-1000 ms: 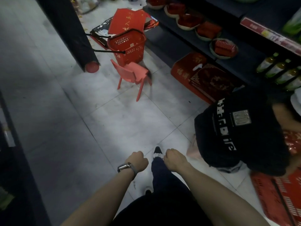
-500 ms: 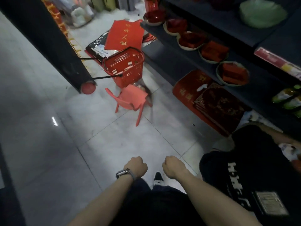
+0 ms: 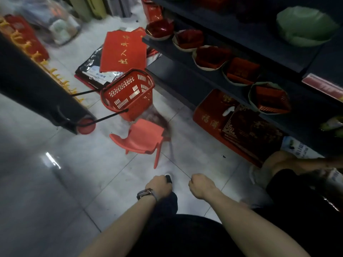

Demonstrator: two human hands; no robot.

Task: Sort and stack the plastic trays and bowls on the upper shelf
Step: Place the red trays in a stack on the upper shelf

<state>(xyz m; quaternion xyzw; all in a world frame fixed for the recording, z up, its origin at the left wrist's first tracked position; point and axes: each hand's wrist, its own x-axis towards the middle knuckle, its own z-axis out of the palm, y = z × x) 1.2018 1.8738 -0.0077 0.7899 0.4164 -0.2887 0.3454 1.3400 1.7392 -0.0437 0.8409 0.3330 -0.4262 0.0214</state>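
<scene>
Left grip (image 3: 159, 184), with a watch (image 3: 146, 193) at the wrist, was curled into a fist above the floor (image 3: 92, 164) and held nothing that could be seen. Right grip (image 3: 201, 186) was likewise a closed fist, empty so far as visible. Both were well apart from the shelving.

To the right, the lower shelf (image 3: 185, 60) carried a row of pale bowls (image 3: 209, 56) set side by side near its front edge, each with red trays or packets inside. Further right, the upper shelf (image 3: 241, 34) held a green stack of bowls (image 3: 306, 25).

Assessment: the ware appeared to be thin moulded plastic, so light, slightly flexible, smooth and not fragile. Nested pieces would probably slide on one another. Best hold is judged to be at the rim, with a second grip under the base of any stack.

Limitations: the palms faced away from the camera. The upper shelf was cut off at the top and right edges, and the dark items at its back were unidentifiable. The number of bowls in the green stack, and whether they stood upright or inverted, could not be told. A second person (image 3: 297, 182) crouched at the far right and obscured the foot of the shelving.
</scene>
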